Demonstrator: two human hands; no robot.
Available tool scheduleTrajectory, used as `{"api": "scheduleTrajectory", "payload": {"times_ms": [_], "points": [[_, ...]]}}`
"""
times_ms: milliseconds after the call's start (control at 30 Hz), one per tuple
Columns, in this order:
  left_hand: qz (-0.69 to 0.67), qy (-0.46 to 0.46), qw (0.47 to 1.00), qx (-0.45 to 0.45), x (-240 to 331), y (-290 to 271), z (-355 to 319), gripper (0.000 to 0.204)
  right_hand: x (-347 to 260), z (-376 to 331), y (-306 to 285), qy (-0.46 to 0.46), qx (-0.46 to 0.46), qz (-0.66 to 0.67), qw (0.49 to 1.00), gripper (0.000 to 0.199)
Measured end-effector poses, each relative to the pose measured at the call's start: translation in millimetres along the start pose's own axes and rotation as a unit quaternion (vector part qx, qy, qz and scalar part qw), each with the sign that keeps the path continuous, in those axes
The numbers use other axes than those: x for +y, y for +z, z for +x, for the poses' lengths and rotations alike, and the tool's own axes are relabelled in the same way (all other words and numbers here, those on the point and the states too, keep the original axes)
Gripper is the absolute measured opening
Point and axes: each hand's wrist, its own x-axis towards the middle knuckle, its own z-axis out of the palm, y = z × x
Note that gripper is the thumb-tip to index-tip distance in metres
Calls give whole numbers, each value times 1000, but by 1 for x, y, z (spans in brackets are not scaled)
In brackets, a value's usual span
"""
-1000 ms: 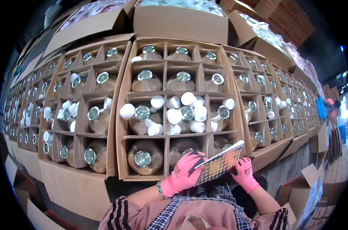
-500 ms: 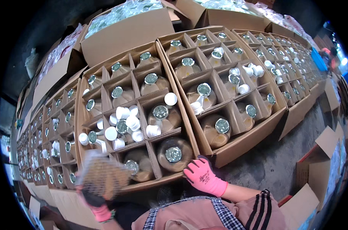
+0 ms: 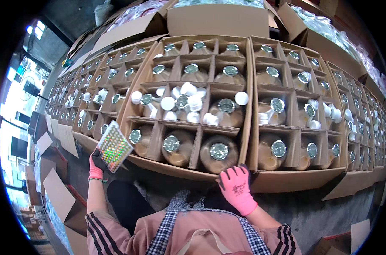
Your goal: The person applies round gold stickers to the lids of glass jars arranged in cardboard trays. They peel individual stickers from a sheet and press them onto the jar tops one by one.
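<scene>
My left hand (image 3: 96, 163), in a pink glove with dark fingers, grips a sheet of shiny holographic stickers (image 3: 114, 147) by its lower left edge. The sheet is tilted and stands just off the left front corner of a divided cardboard box (image 3: 176, 168). My right hand (image 3: 238, 190), gloved alike, has its fingers bent over that box's front rim near the right corner. Closest to it stands a clear glass bottle (image 3: 219, 156) with a silvery top. Loose white caps (image 3: 195, 103) lie heaped among the bottles in the middle cells.
A second divided box (image 3: 295, 175) of bottles adjoins on the right, and more such boxes run off to both sides. Behind stand open cartons (image 3: 218, 21) with plastic-wrapped contents. Cartons with raised flaps (image 3: 59, 193) are at the lower left.
My view has turned left, so the boxes sit farther right. The sticker sheet has moved from over the box's left front corner to outside it. My right hand stays at the rim.
</scene>
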Motion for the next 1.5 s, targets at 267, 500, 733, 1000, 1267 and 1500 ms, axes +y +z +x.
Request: {"api": "scheduleTrajectory", "payload": {"times_ms": [267, 500, 733, 1000, 1267, 1500], "points": [[98, -81, 991, -35, 44, 21, -32, 29, -27, 17, -13, 118, -62, -92, 987, 29], [131, 83, 973, -170, 82, 102, -51, 22, -47, 27, -10, 214, -70, -177, 958, 36], [72, 99, 938, -325, 22, 151, 11, 27, -68, 44, 14, 300, -76, -202, 929, 47], [92, -29, 911, -402, 3, 145, 32, 25, -68, 40, 18, 386, -138, -281, 868, 47], [31, -88, 917, -388, 6, 144, 41, 28, -79, 52, 25, 411, -146, -303, 847, 43], [44, -71, 897, -434, 18, 136, 31, 27, -80, 52, 30, 396, -95, -288, 867, 55]]}}
